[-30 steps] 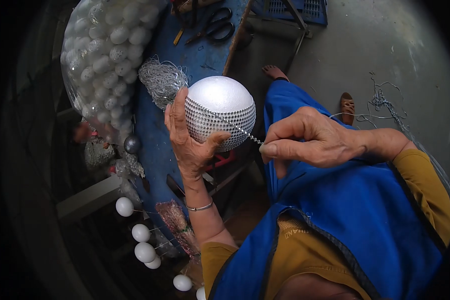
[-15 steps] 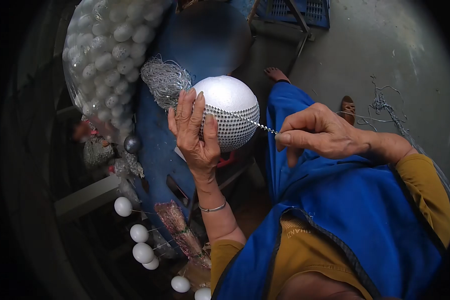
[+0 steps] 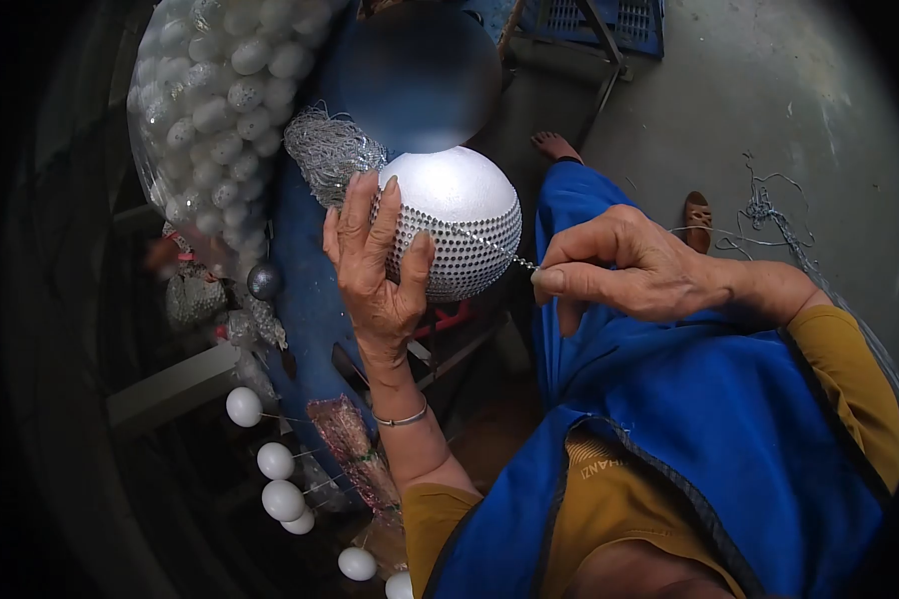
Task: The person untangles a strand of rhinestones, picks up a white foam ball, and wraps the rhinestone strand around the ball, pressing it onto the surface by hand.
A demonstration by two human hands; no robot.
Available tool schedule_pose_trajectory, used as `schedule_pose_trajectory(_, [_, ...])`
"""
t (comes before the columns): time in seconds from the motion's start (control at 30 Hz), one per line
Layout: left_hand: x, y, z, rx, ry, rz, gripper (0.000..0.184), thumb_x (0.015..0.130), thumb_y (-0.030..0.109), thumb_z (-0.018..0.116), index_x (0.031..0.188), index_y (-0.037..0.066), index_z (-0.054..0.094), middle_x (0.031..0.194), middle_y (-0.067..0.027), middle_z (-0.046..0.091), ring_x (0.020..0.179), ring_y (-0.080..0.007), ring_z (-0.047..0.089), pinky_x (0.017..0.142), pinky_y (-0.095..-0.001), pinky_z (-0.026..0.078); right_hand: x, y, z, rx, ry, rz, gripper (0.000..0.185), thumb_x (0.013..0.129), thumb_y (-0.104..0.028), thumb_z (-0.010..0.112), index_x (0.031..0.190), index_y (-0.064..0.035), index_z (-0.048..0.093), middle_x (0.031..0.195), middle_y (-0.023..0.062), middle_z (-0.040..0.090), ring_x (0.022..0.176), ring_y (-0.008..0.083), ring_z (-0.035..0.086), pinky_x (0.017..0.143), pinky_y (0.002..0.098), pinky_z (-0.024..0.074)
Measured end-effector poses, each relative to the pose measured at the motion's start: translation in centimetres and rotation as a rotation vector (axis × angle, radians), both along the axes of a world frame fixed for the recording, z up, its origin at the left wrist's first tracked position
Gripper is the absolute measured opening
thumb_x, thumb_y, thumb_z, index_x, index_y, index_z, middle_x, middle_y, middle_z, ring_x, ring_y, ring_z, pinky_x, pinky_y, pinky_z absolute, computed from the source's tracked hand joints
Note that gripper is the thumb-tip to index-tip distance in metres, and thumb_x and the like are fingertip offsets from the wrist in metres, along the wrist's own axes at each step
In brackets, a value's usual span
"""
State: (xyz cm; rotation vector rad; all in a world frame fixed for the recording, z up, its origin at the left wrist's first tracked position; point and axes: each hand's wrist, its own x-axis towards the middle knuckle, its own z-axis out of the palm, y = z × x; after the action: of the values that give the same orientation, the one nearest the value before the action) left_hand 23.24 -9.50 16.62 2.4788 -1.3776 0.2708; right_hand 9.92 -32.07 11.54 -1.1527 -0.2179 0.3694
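Note:
A large white ball has rows of small silver beads round its lower part, while its top is bare white. My left hand grips the ball from its left side, fingers and thumb against the beads. A silver bead string runs off the ball's right side, pinched at its end between the thumb and fingers of my right hand. Behind my left fingers, a bundle of silver strings lies on the blue table.
At the upper left stands a clear bag of small white balls. White balls on sticks jut out at the lower left. A small silver ball is at the table's left edge. Loose string lies on the floor at right.
The ball has moved slightly right and turned a little. My left fingers have shifted over its beads. My right hand has drifted slightly right overall, still pinching the string. A blurred round patch now covers the scissors.

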Motion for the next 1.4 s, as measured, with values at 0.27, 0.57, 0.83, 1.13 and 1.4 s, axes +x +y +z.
schedule_pose_trajectory(0.27, [-0.2, -0.6, -2.1, -0.25, 0.102, -0.001, 0.049, 0.085, 0.034, 0.058, 0.125, 0.006, 0.054, 0.131, -0.0138, 0.05, 0.124, -0.0288, 0.045, 0.107, -0.0518, 0.018, 0.1, 0.3, 0.8, 0.032, -0.031, 0.009, 0.029, 0.093, -0.025, 0.053, 0.088, 0.0014, 0.063, 0.068, 0.0068, 0.066, 0.065, 0.0081, 0.062, 0.057, 0.0215, 0.0456])
schedule_pose_trajectory(0.57, [0.5, 0.1, 0.7, -0.061, 0.037, 0.025, 0.052, 0.081, 0.038, 0.062, 0.122, 0.007, 0.058, 0.13, -0.013, 0.051, 0.121, -0.0294, 0.048, 0.107, -0.0527, 0.018, 0.2, 0.5, -0.1, 0.021, -0.001, -0.009, 0.029, 0.093, -0.026, 0.053, 0.088, 0.0005, 0.064, 0.067, 0.006, 0.066, 0.063, 0.0073, 0.062, 0.053, 0.0206, 0.0432])
schedule_pose_trajectory(0.83, [-0.3, -0.2, -1.7, -0.242, 0.124, 0.026, 0.063, 0.076, 0.041, 0.067, 0.126, 0.005, 0.053, 0.133, -0.013, 0.049, 0.12, -0.0303, 0.048, 0.106, -0.0525, 0.019, 0.0, 0.5, -0.1, 0.013, -0.009, 0.0, 0.029, 0.093, -0.026, 0.052, 0.087, 0.0002, 0.064, 0.067, 0.006, 0.066, 0.063, 0.0079, 0.062, 0.054, 0.0209, 0.0435])
schedule_pose_trajectory(1.13, [0.2, 0.3, 0.8, -0.028, 0.01, 0.017, 0.064, 0.071, 0.039, 0.07, 0.124, 0.006, 0.056, 0.13, -0.0141, 0.051, 0.122, -0.0316, 0.047, 0.107, -0.0503, 0.02, 0.4, 1.0, 0.4, 0.059, -0.005, 0.008, 0.028, 0.093, -0.024, 0.053, 0.087, 0.001, 0.063, 0.068, 0.0065, 0.065, 0.063, 0.0083, 0.061, 0.055, 0.0211, 0.0445])
schedule_pose_trajectory(1.4, [-0.4, 0.3, -2.1, -0.336, 0.136, 0.09, 0.062, 0.075, 0.041, 0.066, 0.123, 0.004, 0.055, 0.129, -0.0138, 0.052, 0.124, -0.0312, 0.045, 0.107, -0.0506, 0.019, 0.1, 0.3, -0.2, 0.031, 0.008, -0.013, 0.027, 0.093, -0.023, 0.053, 0.087, 0.0019, 0.063, 0.068, 0.0076, 0.066, 0.064, 0.0095, 0.063, 0.056, 0.022, 0.0461])
